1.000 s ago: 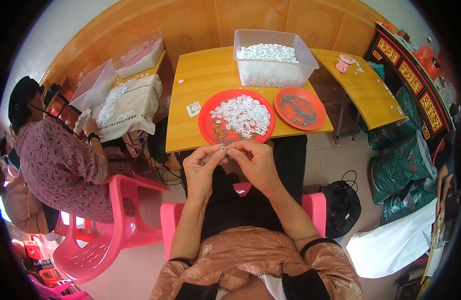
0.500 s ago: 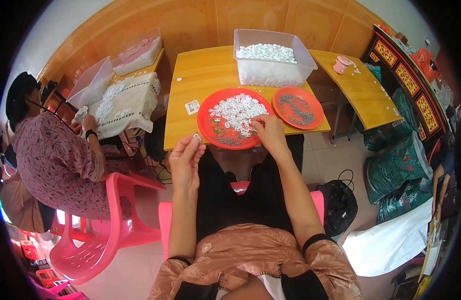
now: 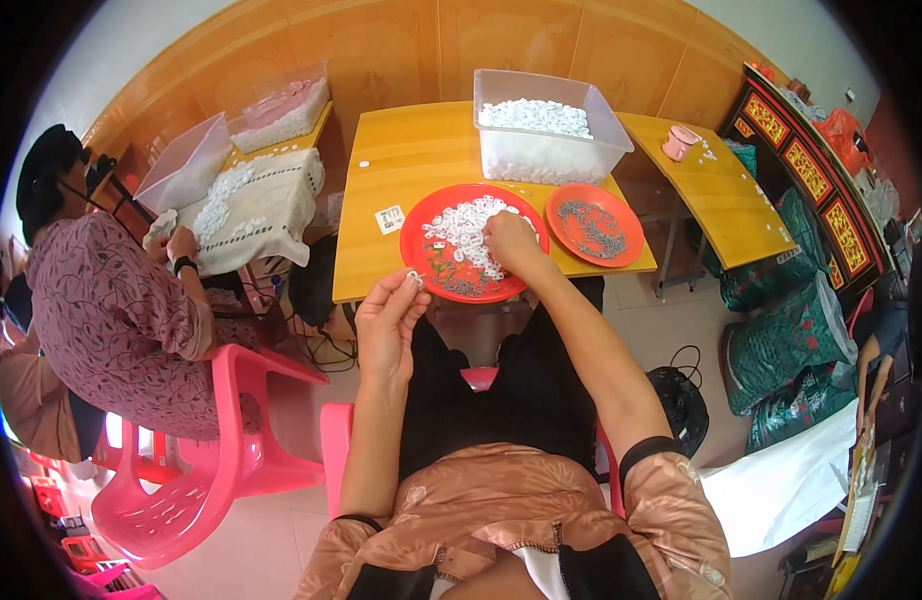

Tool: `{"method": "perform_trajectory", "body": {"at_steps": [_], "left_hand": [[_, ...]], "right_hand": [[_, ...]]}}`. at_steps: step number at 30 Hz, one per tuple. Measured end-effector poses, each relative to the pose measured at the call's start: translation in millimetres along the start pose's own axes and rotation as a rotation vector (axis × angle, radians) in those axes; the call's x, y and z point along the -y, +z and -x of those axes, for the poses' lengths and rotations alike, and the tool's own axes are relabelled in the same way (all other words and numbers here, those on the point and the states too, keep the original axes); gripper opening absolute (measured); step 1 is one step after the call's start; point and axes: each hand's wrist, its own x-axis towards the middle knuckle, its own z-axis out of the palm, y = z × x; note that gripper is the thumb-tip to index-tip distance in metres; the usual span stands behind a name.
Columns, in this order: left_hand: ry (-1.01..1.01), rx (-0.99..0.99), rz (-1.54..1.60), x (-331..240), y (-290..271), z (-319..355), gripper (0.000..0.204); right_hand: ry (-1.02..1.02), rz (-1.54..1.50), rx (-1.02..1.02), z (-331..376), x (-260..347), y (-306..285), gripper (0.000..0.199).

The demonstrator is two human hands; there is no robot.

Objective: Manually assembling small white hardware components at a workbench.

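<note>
My left hand [image 3: 387, 318] is raised in front of the table's near edge, thumb and fingers pinching a small white plastic clip [image 3: 414, 277] with a thin metal piece at it. My right hand [image 3: 514, 243] reaches into the red round tray [image 3: 408, 225], its fingers closed down among the heap of small white plastic clips [image 3: 463, 228]; whatever is between the fingertips is hidden. Thin grey metal nails [image 3: 459, 283] lie in the near part of that tray. Beside it on the right, an orange-red plate [image 3: 631, 222] carries more grey nails [image 3: 595, 228].
Behind the tray stands a clear plastic bin [image 3: 551, 158] full of white pieces. A small card [image 3: 389, 219] lies left of the tray. A pink cup [image 3: 679, 142] is on the right table. At left, another person [image 3: 121, 310] works beside a pink chair [image 3: 243, 430].
My right hand has moved up and left, deeper into the white heap. My left hand has shifted slightly right, still pinching the small white clip.
</note>
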Motion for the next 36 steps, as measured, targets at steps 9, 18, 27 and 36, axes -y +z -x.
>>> {"method": "perform_trajectory", "body": {"at_steps": [9, 18, 27, 36], "left_hand": [[-0.103, 0.190, 0.000, 17.0, 15.7, 15.6, 0.011], [-0.034, 0.308, 0.017, 8.9, 26.5, 21.8, 0.007], [0.023, 0.179, -0.120, 6.0, 32.0, 29.0, 0.010], [0.105, 0.125, -0.198, 3.2, 38.8, 32.6, 0.010]], "right_hand": [[0.527, -1.765, 0.125, 59.5, 77.8, -82.3, 0.023], [0.493, -1.831, 0.115, 105.6, 103.9, -104.2, 0.022], [0.489, -1.834, -0.005, 116.9, 103.9, -118.0, 0.022], [0.515, -1.869, 0.039, 118.4, 107.9, -121.0, 0.021]]}}
